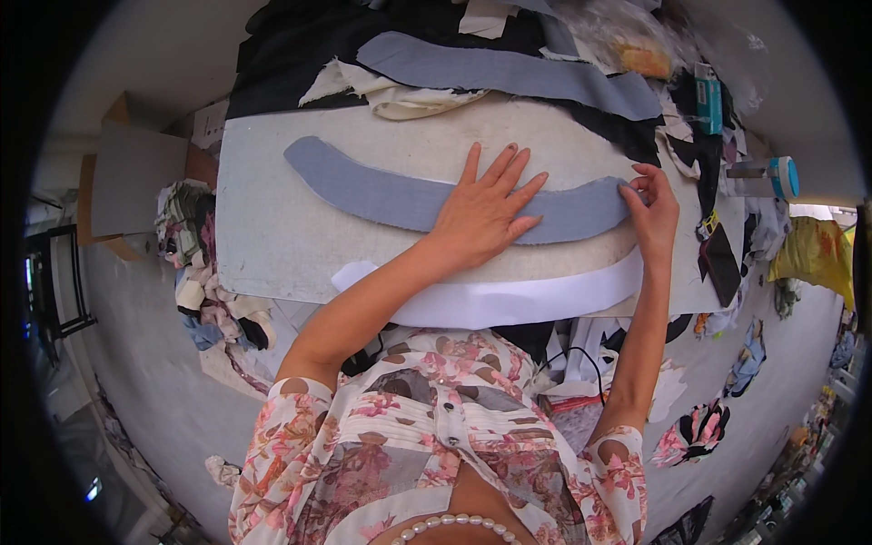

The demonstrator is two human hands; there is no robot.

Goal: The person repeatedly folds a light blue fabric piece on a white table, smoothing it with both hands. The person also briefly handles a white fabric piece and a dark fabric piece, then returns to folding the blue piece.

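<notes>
- A curved grey fabric strip (409, 195) lies flat on the pale tabletop (272, 245), arching from the upper left of the centre across to the right.
- The left hand (481, 213) rests palm down on the middle of this strip, its fingers (509, 173) spread wide and straight, pressing the cloth flat; it grips nothing.
- The right hand (652, 213) is at the strip's right end, right of centre in the frame; its fingers (640, 186) are curled close together and pinch the edge of the strip's tip.
- A white curved paper piece (509, 300) of similar shape lies along the near edge of the tabletop, just below the grey strip, partly under the left forearm.
- A 2nd grey curved strip (509, 68) lies in the upper centre, on top of black cloth (291, 45) and cream scraps (400, 95).
- At the upper right a roll with a teal rim (781, 177) stands near the tabletop's edge; whether it is a container I cannot tell.
- Heaped patterned scraps (191, 245) hang at the left side of the tabletop, and a brown cardboard box (127, 173) sits at the far left; its contents are not visible.
- Floral fabric bits (699, 431) lie on the floor at the lower right.
</notes>
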